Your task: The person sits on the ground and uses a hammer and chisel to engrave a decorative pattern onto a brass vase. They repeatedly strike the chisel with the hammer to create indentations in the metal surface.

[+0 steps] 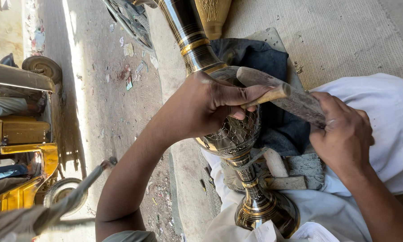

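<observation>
2 hands work on 1 engraved brass vase (237, 134) lying across the white-clothed lap. Left hand (201, 107) is closed around a thin chisel (268, 96) pressed to the vase's belly; right hand (342, 134) grips a wooden mallet (282, 92) touching the chisel's end. Beyond lies a dark cloth (255, 54), then woven matting (336, 36).

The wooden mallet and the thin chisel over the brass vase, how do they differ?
The wooden mallet is thick, grey and worn; the chisel is a slim, pale tan rod. The right hand grips the mallet at its far end, whereas the left hand pinches the chisel in its fingers against the brass vase. The mallet's head meets the chisel's end. Both hang over the vase's engraved bulge.
</observation>
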Demonstrator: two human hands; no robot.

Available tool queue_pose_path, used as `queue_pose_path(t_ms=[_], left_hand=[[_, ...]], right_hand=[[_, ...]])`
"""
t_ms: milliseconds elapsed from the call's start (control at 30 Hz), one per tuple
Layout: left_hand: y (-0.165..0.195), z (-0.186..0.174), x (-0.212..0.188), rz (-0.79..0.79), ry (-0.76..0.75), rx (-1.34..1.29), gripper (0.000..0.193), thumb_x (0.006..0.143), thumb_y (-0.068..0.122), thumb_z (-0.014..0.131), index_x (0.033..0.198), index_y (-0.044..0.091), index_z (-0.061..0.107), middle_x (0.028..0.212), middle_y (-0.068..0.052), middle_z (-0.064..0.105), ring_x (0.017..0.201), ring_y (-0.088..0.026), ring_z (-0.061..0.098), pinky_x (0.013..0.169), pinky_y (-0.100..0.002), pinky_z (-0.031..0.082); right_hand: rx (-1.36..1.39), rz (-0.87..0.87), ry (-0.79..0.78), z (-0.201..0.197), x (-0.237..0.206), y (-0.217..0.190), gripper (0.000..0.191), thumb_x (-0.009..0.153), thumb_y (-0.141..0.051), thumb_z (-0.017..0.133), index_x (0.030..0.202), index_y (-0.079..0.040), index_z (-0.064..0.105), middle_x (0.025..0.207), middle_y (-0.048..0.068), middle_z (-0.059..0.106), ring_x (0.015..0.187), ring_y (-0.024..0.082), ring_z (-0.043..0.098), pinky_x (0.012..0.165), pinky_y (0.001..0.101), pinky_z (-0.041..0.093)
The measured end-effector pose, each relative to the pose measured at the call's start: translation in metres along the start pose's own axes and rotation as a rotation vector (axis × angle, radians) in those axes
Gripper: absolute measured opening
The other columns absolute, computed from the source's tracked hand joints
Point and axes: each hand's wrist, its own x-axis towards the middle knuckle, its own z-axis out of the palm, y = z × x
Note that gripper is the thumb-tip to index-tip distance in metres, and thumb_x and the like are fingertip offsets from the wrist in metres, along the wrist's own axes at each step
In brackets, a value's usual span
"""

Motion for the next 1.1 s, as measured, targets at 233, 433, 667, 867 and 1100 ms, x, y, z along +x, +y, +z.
queue_pose_path(t_ms=[233,433,667,867,1100], left_hand=[[-0.002,-0.003,-0.001,-0.07,-0.054,-0.064,0.056,0.087,-0.012,0.067,0.138,0.012,0.065,0.104,-0.003,0.08,0.089,-0.012,0.08,0.079,-0.026,0.067],[0.003,0.012,-0.009,-0.13,0.088,0.077,0.047,0.092,-0.007,0.072,0.133,0.015,0.069,0.098,-0.001,0.08,0.083,-0.01,0.079,0.074,-0.027,0.064],[0.009,0.018,-0.026,-0.137,0.302,0.097,0.057,0.085,-0.012,0.071,0.137,0.01,0.065,0.099,-0.004,0.077,0.088,-0.014,0.078,0.08,-0.029,0.065],[0.009,0.016,-0.027,-0.121,0.282,0.013,0.055,0.089,-0.012,0.071,0.138,0.013,0.065,0.096,-0.001,0.078,0.085,-0.013,0.077,0.08,-0.028,0.064],[-0.003,0.002,-0.014,0.009,0.012,0.043,0.052,0.079,0.001,0.077,0.128,0.017,0.072,0.095,-0.003,0.079,0.081,-0.017,0.077,0.072,-0.034,0.061]], right_hand=[[0.375,0.201,0.17,0.0,-0.009,0.004,0.029,0.1,-0.002,0.08,0.124,-0.001,0.064,0.107,0.01,0.072,0.096,0.014,0.069,0.089,0.0281,0.054],[0.217,0.084,0.069,-0.024,0.0,0.009,0.032,0.087,0.014,0.078,0.115,0.004,0.065,0.098,0.015,0.07,0.089,0.022,0.069,0.08,0.0353,0.054],[0.503,0.081,0.039,-0.034,0.017,0.014,0.026,0.099,0.011,0.074,0.11,0.0,0.054,0.107,0.008,0.069,0.108,0.014,0.066,0.095,0.026,0.052],[0.588,0.277,0.057,-0.029,0.001,0.021,0.036,0.096,0.012,0.074,0.126,0.001,0.056,0.098,0.007,0.067,0.07,0.009,0.059,0.061,0.023,0.047],[0.327,-0.035,0.252,-0.012,-0.022,0.013,0.037,0.098,0.017,0.08,0.122,0.004,0.055,0.101,0.018,0.066,0.09,0.022,0.066,0.084,0.0328,0.054]])
